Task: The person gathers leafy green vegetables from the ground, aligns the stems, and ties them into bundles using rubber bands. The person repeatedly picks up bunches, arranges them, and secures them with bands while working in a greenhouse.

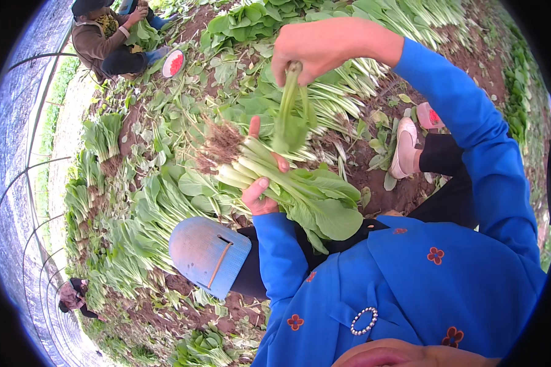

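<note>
A bunch of leafy greens (pixel 303 192) with pale stalks lies across my left hand (pixel 261 192), whose fingers and thumb close around the stems. Its brown, soil-caked roots (pixel 220 144) point to the upper left, and its broad leaves hang toward my lap. Above the bunch, my right hand (pixel 314 52) pinches a loose leaf (pixel 294 121) by the stalk end. That leaf dangles limp and slightly blurred, apart from the roots. Part of my left palm is hidden behind the stalks.
Piled greens (pixel 335 96) cover the soil beyond my hands; more heaps (pixel 151 215) lie leftward. A blue knee pad (pixel 209 257) covers one knee. A pink container (pixel 428 115) stands near my shoe (pixel 404 147). Another person (pixel 108 41) sits near a red-filled bowl (pixel 173 63); someone else (pixel 75 296) crouches farther off.
</note>
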Tool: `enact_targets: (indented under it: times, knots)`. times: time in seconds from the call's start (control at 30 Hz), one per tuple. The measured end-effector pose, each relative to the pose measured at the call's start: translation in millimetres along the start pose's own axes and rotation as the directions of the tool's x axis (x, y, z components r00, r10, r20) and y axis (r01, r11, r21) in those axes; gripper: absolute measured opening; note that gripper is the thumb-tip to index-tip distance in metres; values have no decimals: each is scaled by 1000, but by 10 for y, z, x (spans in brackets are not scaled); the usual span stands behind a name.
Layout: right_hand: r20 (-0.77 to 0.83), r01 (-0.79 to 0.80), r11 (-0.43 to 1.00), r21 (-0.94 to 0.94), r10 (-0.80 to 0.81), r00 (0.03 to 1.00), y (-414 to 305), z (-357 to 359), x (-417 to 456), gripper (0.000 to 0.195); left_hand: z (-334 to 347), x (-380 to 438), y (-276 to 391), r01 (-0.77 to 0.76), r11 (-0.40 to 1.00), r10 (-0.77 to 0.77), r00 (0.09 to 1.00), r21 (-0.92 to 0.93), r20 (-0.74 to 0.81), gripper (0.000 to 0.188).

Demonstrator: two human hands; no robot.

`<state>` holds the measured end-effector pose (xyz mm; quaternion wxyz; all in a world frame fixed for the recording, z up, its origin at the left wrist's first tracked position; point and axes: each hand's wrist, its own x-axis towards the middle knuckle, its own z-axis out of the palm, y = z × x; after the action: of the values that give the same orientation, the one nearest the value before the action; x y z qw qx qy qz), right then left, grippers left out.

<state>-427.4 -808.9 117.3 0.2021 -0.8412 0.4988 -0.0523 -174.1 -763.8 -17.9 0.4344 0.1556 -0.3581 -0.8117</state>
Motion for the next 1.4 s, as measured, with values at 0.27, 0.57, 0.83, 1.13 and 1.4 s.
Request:
enact_targets:
  times: [0.27, 0.57, 0.83, 1.13, 1.4]
  knots:
    - [36, 13, 858, 513, -36, 999, -240, 56, 273, 47, 10, 5, -256, 67, 993, -51, 986, -97, 162, 97]
    - [-337, 112, 505, 856, 381, 861, -374, 1235, 28, 32, -156, -19, -354, 98, 988, -85, 990, -122, 110, 99]
    - [-397, 218, 424, 879, 397, 827, -411, 1391, 106, 32, -241, -18, -426, 100, 987, -87, 991, -128, 102, 96]
    - [-476, 140, 588, 797, 467, 745, -403, 1238, 2, 32, -66, 81, -271, 1, 989, 9, 998, -147, 67, 79]
    - [-603, -179, 944, 277, 316, 733, -970, 1540, -75, 53, -342, 53, -512, -122, 982, 85, 967, -144, -239, 60]
